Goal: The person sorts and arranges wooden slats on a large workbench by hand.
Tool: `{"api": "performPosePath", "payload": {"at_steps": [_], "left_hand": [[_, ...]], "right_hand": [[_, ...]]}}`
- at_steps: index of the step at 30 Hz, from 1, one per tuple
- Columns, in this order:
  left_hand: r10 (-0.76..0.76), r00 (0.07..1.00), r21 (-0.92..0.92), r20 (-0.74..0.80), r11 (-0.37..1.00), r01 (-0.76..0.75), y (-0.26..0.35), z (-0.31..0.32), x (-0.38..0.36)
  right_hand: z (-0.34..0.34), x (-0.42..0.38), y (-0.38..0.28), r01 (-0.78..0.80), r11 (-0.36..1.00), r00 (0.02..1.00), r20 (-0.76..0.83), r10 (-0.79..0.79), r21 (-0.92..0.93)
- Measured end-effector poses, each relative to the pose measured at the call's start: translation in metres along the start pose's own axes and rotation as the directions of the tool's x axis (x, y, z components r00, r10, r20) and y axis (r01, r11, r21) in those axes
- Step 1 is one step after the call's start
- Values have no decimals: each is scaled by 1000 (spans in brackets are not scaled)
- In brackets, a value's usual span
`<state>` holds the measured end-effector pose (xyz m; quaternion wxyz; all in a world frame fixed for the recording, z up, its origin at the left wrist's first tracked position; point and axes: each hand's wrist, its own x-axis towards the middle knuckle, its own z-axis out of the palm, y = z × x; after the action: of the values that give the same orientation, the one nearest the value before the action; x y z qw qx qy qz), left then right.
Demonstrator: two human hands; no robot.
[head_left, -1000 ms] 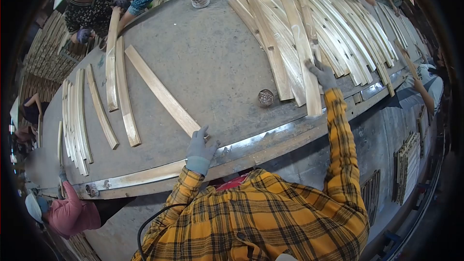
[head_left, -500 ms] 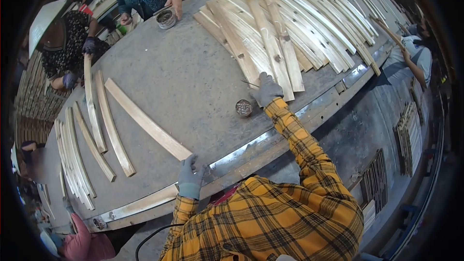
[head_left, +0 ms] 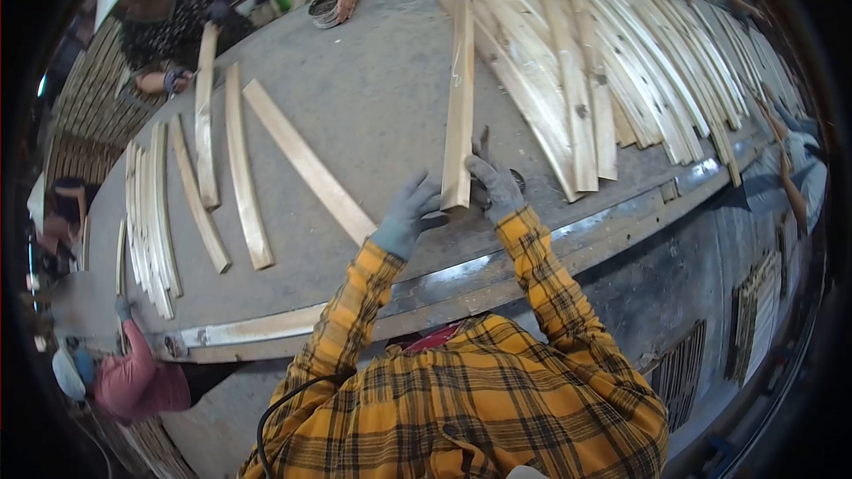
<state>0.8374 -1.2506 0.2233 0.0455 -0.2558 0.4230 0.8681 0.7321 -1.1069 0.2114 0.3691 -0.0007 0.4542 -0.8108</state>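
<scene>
A long wooden plank (head_left: 460,89) points away from me across the grey table, its near end raised between my two gloved hands. My right hand (head_left: 499,188) grips that end from the right side. A thin dark tool (head_left: 484,137) sticks up from the same hand. On the other side, my left hand (head_left: 408,215) has its fingers spread, the tips right at the plank's left edge. A small round tin (head_left: 518,180) is mostly hidden behind my right hand. Another plank (head_left: 311,164) lies on the table with its near end by my left wrist.
Many planks (head_left: 612,71) lie overlapped on the right of the table (head_left: 373,80). Several more (head_left: 146,213) lie at the left. Across from me, a person's hands hold a tin (head_left: 325,10). Other people work around the table. Plank stacks (head_left: 754,319) stand on the floor at right.
My right hand has drawn a plank leftward from the pile and lifted its near end. My left hand has left the other plank's end and come over to this one. The view has shifted.
</scene>
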Motion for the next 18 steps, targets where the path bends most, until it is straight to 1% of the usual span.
{"api": "performPosePath", "payload": {"at_steps": [1, 2, 3, 4, 5, 6, 7, 8, 9, 10, 11, 12, 13, 14, 15, 16, 17, 18], "left_hand": [[7, 1000, -10, -24, 1000, -7, 1, 0, 4], [41, 999, 252, -8, 967, -37, 0, 0, 8], [59, 998, 496, 17, 866, -60, 0, -5, 9], [40, 999, 526, 23, 850, -46, 0, -10, 5], [37, 999, 520, 2, 853, -33, 0, -14, -2], [95, 989, 758, -112, 652, 23, 1, -18, -9], [181, 963, 914, -198, 390, 114, 2, -20, -16], [237, 946, 912, -220, 393, 114, -5, -35, -18], [242, 944, 912, -226, 393, 118, -8, -52, -21], [97, 983, 602, -159, 798, 19, -7, -66, -26], [7, 1000, 118, -27, 993, -4, -4, -77, -36], [-129, 989, -146, 75, 980, 138, -2, -89, -50], [-131, 990, -155, 57, 978, 139, -3, -93, -60], [-96, 949, -439, 302, 869, 228, -4, -97, -70], [27, 863, -647, 505, 673, 358, -6, -102, -78], [0, 896, -655, 444, 682, 324, -12, -111, -84], [2, 901, -664, 433, 677, 318, -14, -114, -90], [-72, 946, -669, 317, 690, 277, -14, -115, -95]], "right_hand": [[4, -3, 16, -21, 1000, 1000, 17, 21, -3], [1, -2, 34, -60, 986, 993, 107, 43, 159], [-4, 1, 53, -111, 943, 980, 190, 52, 314], [-8, 2, 61, -181, 946, 967, 224, 122, 270], [-11, 2, 70, -202, 941, 963, 230, 141, 270], [-13, 4, 78, -178, 983, 969, 179, 170, 32], [-9, 5, 81, -152, 966, 976, 125, 180, -209], [-1, 5, 87, -9, 977, 981, 190, 50, -211], [4, 6, 85, -10, 978, 979, 197, 52, -210], [8, 6, 78, 0, 915, 997, 73, 32, -403], [12, 5, 72, -18, 814, 999, -44, -9, -580], [18, 5, 70, -27, 815, 999, -38, 5, -579], [24, 6, 67, 131, 791, 986, -3, -165, -598], [30, 8, 65, 282, 741, 944, 36, -329, -610], [35, 11, 62, 270, 747, 950, 41, -310, -607], [40, 16, 58, 354, 522, 899, 129, -419, -776], [45, 21, 55, 405, 248, 833, 244, -496, -880], [53, 24, 55, 404, 249, 838, 247, -486, -880]]}}
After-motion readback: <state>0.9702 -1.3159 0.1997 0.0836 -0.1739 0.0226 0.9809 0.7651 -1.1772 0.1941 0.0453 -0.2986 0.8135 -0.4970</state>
